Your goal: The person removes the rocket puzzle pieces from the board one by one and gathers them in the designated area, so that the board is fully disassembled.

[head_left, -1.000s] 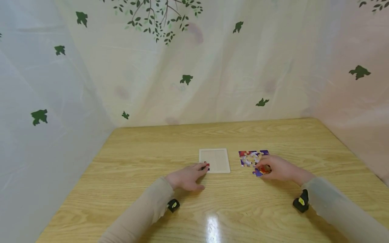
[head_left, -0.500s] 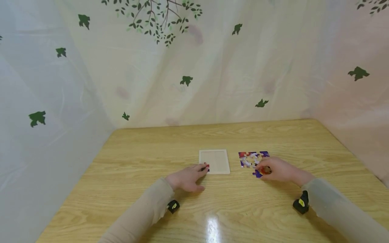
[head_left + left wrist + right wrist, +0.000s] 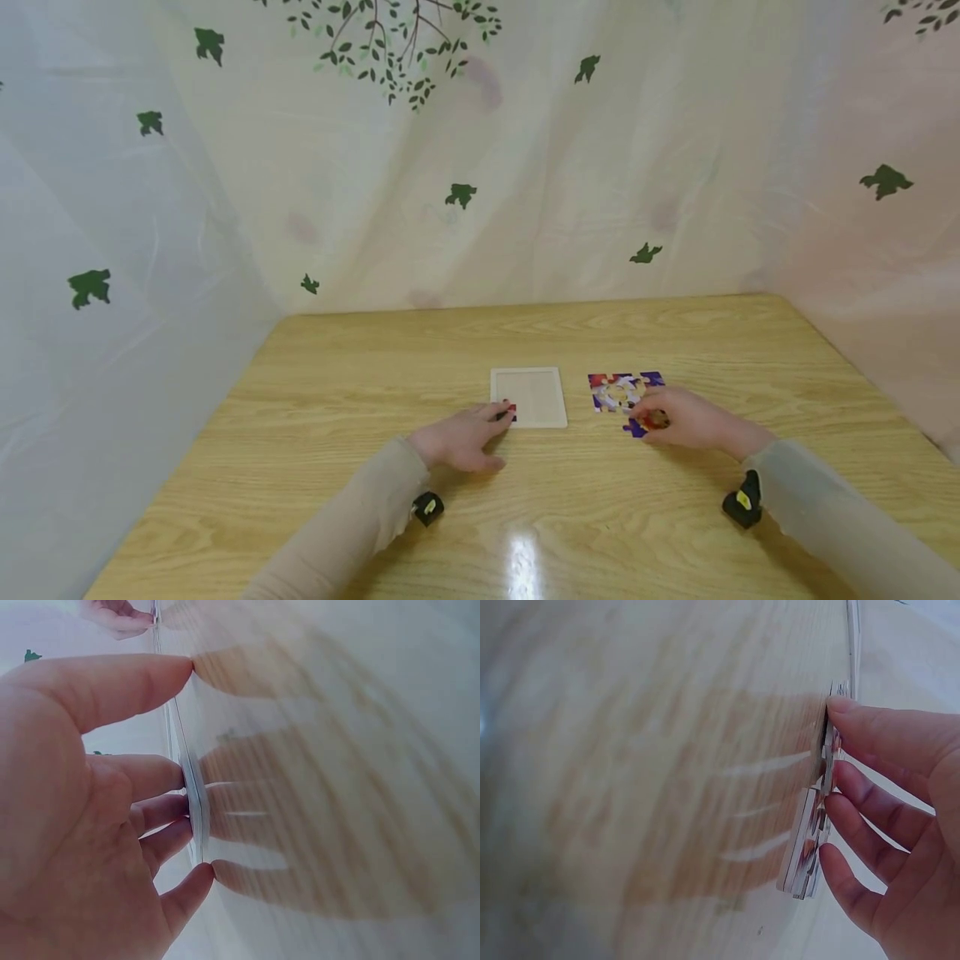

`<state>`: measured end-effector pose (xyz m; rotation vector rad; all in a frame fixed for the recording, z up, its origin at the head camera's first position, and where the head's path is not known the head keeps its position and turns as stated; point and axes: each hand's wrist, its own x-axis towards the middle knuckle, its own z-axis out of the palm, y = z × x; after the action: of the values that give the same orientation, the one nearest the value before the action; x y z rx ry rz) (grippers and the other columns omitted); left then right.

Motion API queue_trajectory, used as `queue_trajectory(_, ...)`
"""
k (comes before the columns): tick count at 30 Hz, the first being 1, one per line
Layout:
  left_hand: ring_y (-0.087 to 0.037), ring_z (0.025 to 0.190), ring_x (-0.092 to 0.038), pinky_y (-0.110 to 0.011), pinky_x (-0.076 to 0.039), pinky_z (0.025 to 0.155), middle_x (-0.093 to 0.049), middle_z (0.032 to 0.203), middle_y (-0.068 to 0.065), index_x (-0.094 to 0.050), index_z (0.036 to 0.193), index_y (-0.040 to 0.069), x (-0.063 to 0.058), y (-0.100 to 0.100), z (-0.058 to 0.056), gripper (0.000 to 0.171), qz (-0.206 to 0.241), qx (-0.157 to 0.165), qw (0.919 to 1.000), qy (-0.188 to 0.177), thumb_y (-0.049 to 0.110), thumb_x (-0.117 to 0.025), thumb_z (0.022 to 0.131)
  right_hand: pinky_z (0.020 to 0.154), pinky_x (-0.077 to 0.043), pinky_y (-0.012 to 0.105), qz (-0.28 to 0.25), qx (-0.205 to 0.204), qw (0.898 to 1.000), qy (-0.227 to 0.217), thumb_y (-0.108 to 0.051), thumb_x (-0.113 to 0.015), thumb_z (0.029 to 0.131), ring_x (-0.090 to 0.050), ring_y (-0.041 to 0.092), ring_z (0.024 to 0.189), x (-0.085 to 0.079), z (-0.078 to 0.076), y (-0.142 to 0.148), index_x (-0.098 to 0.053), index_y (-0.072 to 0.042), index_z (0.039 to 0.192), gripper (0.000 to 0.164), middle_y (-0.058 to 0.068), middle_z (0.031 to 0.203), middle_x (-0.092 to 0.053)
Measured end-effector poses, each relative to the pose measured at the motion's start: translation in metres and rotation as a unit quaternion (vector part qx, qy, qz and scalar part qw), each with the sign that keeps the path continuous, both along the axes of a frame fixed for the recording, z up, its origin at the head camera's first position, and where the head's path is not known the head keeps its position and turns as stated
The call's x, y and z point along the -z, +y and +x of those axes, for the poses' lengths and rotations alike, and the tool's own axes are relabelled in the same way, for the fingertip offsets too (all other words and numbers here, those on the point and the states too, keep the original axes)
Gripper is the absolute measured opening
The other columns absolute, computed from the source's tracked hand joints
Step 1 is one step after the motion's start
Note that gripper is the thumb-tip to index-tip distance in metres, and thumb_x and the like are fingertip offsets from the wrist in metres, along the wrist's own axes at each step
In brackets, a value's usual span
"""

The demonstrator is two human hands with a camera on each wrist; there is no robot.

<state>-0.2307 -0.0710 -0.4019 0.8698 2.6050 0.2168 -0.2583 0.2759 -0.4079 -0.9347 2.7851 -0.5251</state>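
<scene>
In the head view a shallow wooden puzzle tray (image 3: pixel 536 398) lies mid-table, with a dark and red puzzle piece (image 3: pixel 512 413) in its near left corner. My left hand (image 3: pixel 459 439) reaches over that corner, fingers spread and resting at the piece and rim; the left wrist view shows its fingertips along the edge of the tray (image 3: pixel 198 810) and the thumb low by the tabletop. To the right, my right hand (image 3: pixel 690 421) pinches a red-brown puzzle piece (image 3: pixel 657 419) between thumb and fingers, close over the table. Its other fingers are at the stacked pieces (image 3: pixel 808 840).
Several colourful puzzle pieces (image 3: pixel 617 393) lie together just right of the tray, beyond my right fingers. A printed curtain (image 3: pixel 525 167) hangs behind and at both sides of the wooden table (image 3: pixel 360 375).
</scene>
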Motion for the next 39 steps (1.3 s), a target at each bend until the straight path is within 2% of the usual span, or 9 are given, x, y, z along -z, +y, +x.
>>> queue_trajectory(8, -0.025, 0.145, -0.019, -0.041, -0.023, 0.116, -0.013, 0.16, -0.007, -0.024, 0.15, 0.008, 0.0, 0.0, 0.0, 0.07, 0.003, 0.0, 1.0, -0.001, 0.034, -0.056, 0.094, 0.062, -0.037, 0.022, -0.017, -0.002, 1.0, -0.006, -0.016, -0.075, 0.08, -0.044, 0.008, 0.073, -0.004, -0.001, 0.0, -0.069, -0.008, 0.104, 0.025, -0.006, 0.084, -0.053)
queue_trajectory(15, -0.025, 0.145, -0.018, -0.041, -0.022, 0.117, -0.012, 0.16, -0.007, -0.022, 0.151, 0.008, -0.001, 0.0, -0.001, 0.071, 0.003, -0.002, 1.0, -0.004, 0.034, -0.056, 0.094, 0.07, -0.05, 0.03, -0.03, -0.008, 0.999, 0.017, -0.015, -0.073, 0.082, -0.055, 0.011, 0.081, -0.012, -0.004, 0.002, -0.069, -0.008, 0.102, 0.021, -0.003, 0.093, -0.063)
queue_trajectory(22, -0.025, 0.145, -0.018, -0.041, -0.021, 0.117, -0.012, 0.16, -0.007, -0.022, 0.151, 0.008, -0.002, 0.001, -0.002, 0.071, 0.001, -0.003, 1.0, -0.007, 0.034, -0.056, 0.094, 0.071, -0.051, 0.034, -0.053, 0.009, 0.998, 0.034, -0.015, -0.072, 0.083, -0.059, 0.017, 0.084, -0.017, -0.006, 0.001, -0.068, -0.006, 0.102, 0.021, 0.001, 0.093, -0.064)
queue_trajectory(29, -0.025, 0.145, -0.019, -0.04, -0.023, 0.117, -0.013, 0.159, -0.008, -0.023, 0.15, 0.008, 0.0, 0.0, -0.003, 0.071, -0.004, 0.003, 1.0, 0.002, 0.034, -0.056, 0.094, 0.069, -0.051, 0.033, -0.077, 0.025, 0.995, 0.052, -0.015, -0.072, 0.083, -0.06, 0.019, 0.082, -0.019, -0.009, -0.014, -0.069, -0.004, 0.102, 0.022, 0.005, 0.093, -0.067)
queue_trajectory(35, -0.026, 0.144, -0.021, -0.039, -0.023, 0.116, -0.015, 0.159, -0.009, -0.025, 0.15, 0.007, 0.0, -0.001, -0.004, 0.07, 0.007, 0.007, 0.9999, 0.006, 0.032, -0.057, 0.093, 0.082, -0.051, 0.048, -0.103, 0.028, 0.993, 0.043, -0.014, -0.071, 0.084, -0.062, 0.023, 0.088, -0.016, -0.012, -0.035, -0.069, -0.004, 0.1, 0.019, 0.005, 0.095, -0.068)
queue_trajectory(39, -0.026, 0.144, -0.021, -0.039, -0.023, 0.116, -0.016, 0.159, -0.008, -0.026, 0.149, 0.005, -0.001, -0.002, -0.003, 0.068, 0.029, 0.007, 0.9996, -0.002, 0.028, -0.056, 0.093, 0.086, -0.049, 0.051, -0.123, 0.011, 0.992, 0.019, -0.011, -0.068, 0.086, -0.063, 0.027, 0.093, -0.016, -0.014, -0.052, -0.068, -0.002, 0.102, 0.018, 0.01, 0.099, -0.068)
